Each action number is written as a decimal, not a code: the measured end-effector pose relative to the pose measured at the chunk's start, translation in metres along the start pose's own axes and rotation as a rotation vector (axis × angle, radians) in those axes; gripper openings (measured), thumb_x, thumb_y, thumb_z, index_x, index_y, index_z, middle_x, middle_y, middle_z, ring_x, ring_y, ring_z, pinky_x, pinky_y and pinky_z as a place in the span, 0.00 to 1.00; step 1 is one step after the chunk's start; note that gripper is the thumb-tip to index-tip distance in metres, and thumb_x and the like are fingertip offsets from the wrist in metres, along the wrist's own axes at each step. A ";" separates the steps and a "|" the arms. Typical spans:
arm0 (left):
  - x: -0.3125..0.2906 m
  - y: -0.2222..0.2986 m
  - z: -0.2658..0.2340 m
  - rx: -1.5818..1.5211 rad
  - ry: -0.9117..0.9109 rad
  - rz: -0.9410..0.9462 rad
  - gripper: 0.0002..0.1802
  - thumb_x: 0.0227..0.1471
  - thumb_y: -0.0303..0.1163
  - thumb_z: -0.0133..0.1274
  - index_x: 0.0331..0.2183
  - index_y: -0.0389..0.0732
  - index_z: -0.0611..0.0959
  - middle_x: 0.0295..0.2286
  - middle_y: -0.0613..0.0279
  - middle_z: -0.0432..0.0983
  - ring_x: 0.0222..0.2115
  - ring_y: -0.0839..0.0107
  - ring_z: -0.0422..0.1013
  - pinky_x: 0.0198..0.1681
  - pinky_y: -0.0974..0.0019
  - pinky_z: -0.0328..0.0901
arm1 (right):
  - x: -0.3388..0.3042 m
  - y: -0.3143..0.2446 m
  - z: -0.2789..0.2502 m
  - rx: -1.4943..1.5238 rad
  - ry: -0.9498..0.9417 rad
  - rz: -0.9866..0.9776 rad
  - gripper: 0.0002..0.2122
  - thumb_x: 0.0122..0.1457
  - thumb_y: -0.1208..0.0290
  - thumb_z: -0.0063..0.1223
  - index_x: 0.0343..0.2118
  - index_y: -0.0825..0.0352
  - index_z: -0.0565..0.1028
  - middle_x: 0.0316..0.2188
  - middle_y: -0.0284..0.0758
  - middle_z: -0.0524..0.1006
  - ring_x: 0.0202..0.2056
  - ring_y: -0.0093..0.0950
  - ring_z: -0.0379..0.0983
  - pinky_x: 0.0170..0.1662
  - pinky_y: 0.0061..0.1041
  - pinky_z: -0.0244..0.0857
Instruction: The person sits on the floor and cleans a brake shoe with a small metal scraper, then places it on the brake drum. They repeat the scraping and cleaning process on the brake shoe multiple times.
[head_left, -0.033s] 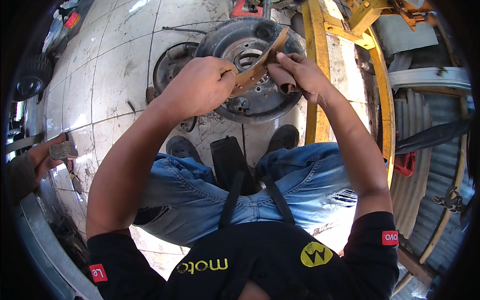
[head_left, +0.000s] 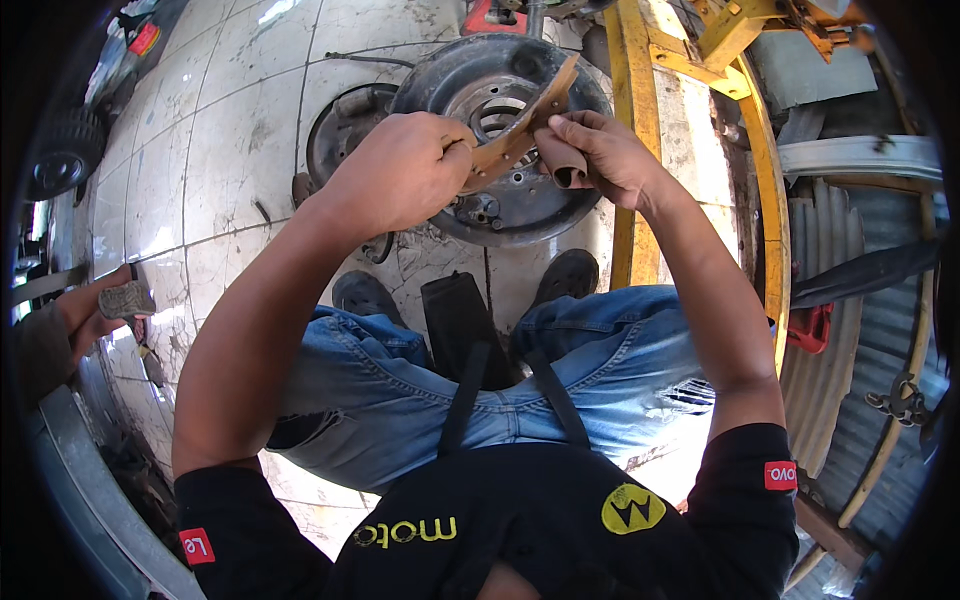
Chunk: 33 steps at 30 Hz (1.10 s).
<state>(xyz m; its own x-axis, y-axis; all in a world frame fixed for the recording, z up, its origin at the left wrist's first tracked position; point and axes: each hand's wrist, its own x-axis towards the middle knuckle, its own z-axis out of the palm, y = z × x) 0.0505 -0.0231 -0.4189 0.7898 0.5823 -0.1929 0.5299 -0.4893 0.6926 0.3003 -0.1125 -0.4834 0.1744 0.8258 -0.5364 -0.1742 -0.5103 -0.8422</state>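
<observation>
My left hand (head_left: pixel 405 170) is closed round the lower left end of a curved tan brake shoe (head_left: pixel 503 150), whose face shows a row of small holes or rivets. Its other end slants up to the right. In my right hand (head_left: pixel 615 158) a brown sheet, rolled like sandpaper (head_left: pixel 560 158), is pinched between thumb and fingers, close against the shoe's inner side. Both are held above a large dark round brake backing plate (head_left: pixel 425 95) lying on the floor, partly covered by my hands. Behind my left wrist sits a smaller round metal part (head_left: pixel 330 135).
A yellow metal frame (head_left: pixel 633 150) stands close on the right. Beyond it are corrugated sheets (head_left: pixel 825 260). Between my shoes lies a black box-like object (head_left: pixel 460 320). At far left are a tyre (head_left: pixel 65 150) and another person's limb (head_left: pixel 85 300) by a grey patterned pad.
My right hand and the rolled sheet have shifted very slightly to the left and down along the shoe. My left hand and the shoe stay in place.
</observation>
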 end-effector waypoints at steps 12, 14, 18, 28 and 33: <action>0.000 0.000 0.000 0.015 0.010 -0.005 0.19 0.56 0.34 0.45 0.42 0.31 0.82 0.32 0.41 0.79 0.34 0.50 0.77 0.42 0.56 0.69 | -0.014 0.013 0.019 -0.655 0.163 -0.414 0.25 0.56 0.75 0.56 0.57 0.71 0.64 0.47 0.51 0.75 0.46 0.41 0.77 0.47 0.34 0.72; 0.001 0.000 0.000 0.017 0.013 0.007 0.20 0.56 0.34 0.45 0.42 0.30 0.82 0.32 0.41 0.79 0.33 0.50 0.77 0.42 0.57 0.69 | -0.014 0.024 0.023 -0.808 0.200 -0.583 0.19 0.55 0.75 0.55 0.51 0.67 0.69 0.47 0.50 0.75 0.47 0.47 0.75 0.50 0.40 0.70; 0.001 -0.002 0.002 0.017 0.018 -0.002 0.20 0.56 0.34 0.45 0.42 0.31 0.82 0.32 0.41 0.79 0.34 0.50 0.77 0.42 0.57 0.69 | -0.018 0.027 0.036 -0.910 0.270 -0.702 0.14 0.56 0.75 0.55 0.46 0.67 0.72 0.41 0.49 0.77 0.45 0.50 0.74 0.49 0.44 0.69; 0.000 -0.002 0.003 0.029 0.043 0.024 0.20 0.55 0.34 0.44 0.42 0.30 0.82 0.33 0.40 0.79 0.35 0.49 0.77 0.44 0.55 0.69 | -0.017 0.033 0.033 -1.310 0.276 -0.982 0.12 0.51 0.74 0.57 0.40 0.60 0.80 0.40 0.32 0.78 0.42 0.37 0.75 0.42 0.36 0.70; 0.000 0.001 0.001 0.025 0.026 0.000 0.20 0.55 0.34 0.45 0.41 0.30 0.82 0.34 0.40 0.79 0.36 0.48 0.76 0.45 0.55 0.68 | -0.019 0.046 0.031 -1.497 0.275 -1.061 0.18 0.54 0.73 0.51 0.49 0.57 0.78 0.44 0.28 0.75 0.43 0.31 0.74 0.42 0.33 0.69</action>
<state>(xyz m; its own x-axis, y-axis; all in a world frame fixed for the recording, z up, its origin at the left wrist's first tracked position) 0.0514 -0.0237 -0.4192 0.7819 0.5985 -0.1743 0.5375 -0.5057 0.6748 0.2585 -0.1441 -0.5106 -0.2167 0.9226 0.3192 0.9686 0.2439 -0.0477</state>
